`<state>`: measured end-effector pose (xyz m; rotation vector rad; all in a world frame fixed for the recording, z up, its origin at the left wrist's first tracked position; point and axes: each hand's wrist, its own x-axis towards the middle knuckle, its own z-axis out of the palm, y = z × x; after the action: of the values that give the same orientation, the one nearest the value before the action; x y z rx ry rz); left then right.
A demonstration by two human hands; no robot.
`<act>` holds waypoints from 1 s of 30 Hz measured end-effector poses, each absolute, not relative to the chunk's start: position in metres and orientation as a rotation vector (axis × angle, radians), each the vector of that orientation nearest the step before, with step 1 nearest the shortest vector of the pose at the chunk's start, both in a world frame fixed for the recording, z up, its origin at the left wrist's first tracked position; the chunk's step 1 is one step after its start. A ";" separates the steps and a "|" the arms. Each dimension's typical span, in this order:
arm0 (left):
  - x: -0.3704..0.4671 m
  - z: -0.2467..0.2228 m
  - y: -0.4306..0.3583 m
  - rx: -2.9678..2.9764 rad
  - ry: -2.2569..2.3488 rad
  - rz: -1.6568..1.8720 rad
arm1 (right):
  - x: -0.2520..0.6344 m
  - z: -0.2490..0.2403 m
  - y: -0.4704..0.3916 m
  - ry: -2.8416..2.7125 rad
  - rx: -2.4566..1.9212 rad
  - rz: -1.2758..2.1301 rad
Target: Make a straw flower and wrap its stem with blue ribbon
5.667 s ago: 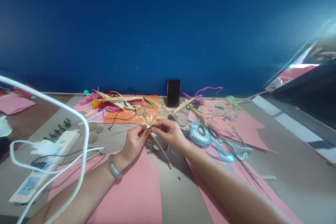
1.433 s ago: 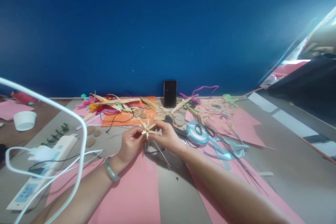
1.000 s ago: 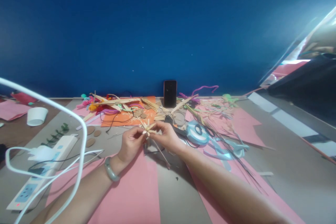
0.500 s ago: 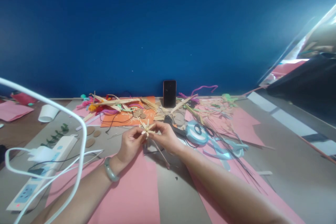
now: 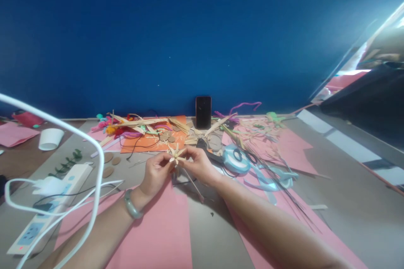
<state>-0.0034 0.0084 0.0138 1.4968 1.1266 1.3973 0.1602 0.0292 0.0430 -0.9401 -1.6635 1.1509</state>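
A small pale straw-coloured flower [image 5: 176,155] with pointed petals is held up near the middle of the view, its thin stem slanting down to the right. My left hand [image 5: 158,172], with a jade-like bangle at the wrist, pinches the flower from the left. From the right, my right hand [image 5: 199,166] grips it between thumb and fingers. Behind the hands lies an orange sheet [image 5: 135,143] with dry husk pieces and colourful fuzzy stems. Pink paper [image 5: 151,235] is under my left forearm.
A dark phone [image 5: 203,112] stands against the blue wall. Light blue ribbon [image 5: 235,159], scissors and thin wires lie at right. A power strip [image 5: 50,210] with white cables, a white cup [image 5: 51,139] and wooden discs [image 5: 108,172] are at left.
The white cup at the far left has tipped more upright and shifted slightly left. Both hands keep their hold on the flower with almost no movement.
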 end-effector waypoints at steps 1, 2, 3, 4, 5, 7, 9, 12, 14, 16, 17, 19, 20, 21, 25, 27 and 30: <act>-0.003 0.014 0.008 1.496 1.125 1.397 | 0.160 0.044 0.029 -1.669 -0.940 1.146; -0.003 0.014 0.008 1.496 1.124 1.395 | 0.160 0.044 0.029 -1.672 -0.942 1.139; -0.003 0.015 0.008 1.494 1.122 1.394 | 0.160 0.045 0.028 -1.675 -0.946 1.137; -0.003 0.015 0.008 1.493 1.122 1.393 | 0.160 0.045 0.028 -1.674 -0.950 1.135; -0.003 0.015 0.008 1.494 1.123 1.390 | 0.160 0.045 0.028 -1.673 -0.954 1.137; -0.003 0.016 0.008 1.498 1.129 1.388 | 0.160 0.045 0.028 -1.668 -0.959 1.143; -0.003 0.017 0.008 1.502 1.135 1.389 | 0.160 0.044 0.028 -1.661 -0.960 1.148; -0.003 0.016 0.008 1.504 1.133 1.391 | 0.160 0.042 0.029 -1.657 -0.961 1.145; -0.003 0.015 0.009 1.500 1.130 1.387 | 0.160 0.041 0.029 -1.662 -0.964 1.140; -0.003 0.014 0.009 1.483 1.129 1.387 | 0.160 0.041 0.029 -1.663 -0.966 1.135; -0.003 0.014 0.009 1.474 1.126 1.387 | 0.160 0.041 0.029 -1.665 -0.965 1.136; -0.002 0.014 0.009 1.458 1.118 1.390 | 0.159 0.041 0.029 -1.661 -0.961 1.144; -0.002 0.015 0.009 1.454 1.113 1.390 | 0.159 0.042 0.028 -1.658 -0.961 1.149; -0.002 0.015 0.009 1.451 1.109 1.388 | 0.159 0.042 0.028 -1.654 -0.962 1.153; -0.003 0.015 0.010 1.431 1.105 1.388 | 0.159 0.044 0.027 -1.680 -0.992 1.086; -0.004 0.013 0.011 1.419 1.097 1.391 | 0.158 0.043 0.026 -1.697 -1.006 1.023; -0.006 0.008 0.013 1.417 1.062 1.395 | 0.156 0.041 0.024 -1.677 -0.993 0.974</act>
<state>-0.0065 0.0126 0.0079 1.4166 1.0621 1.3947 0.1556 0.0243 0.0406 -0.9928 -1.6770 0.9738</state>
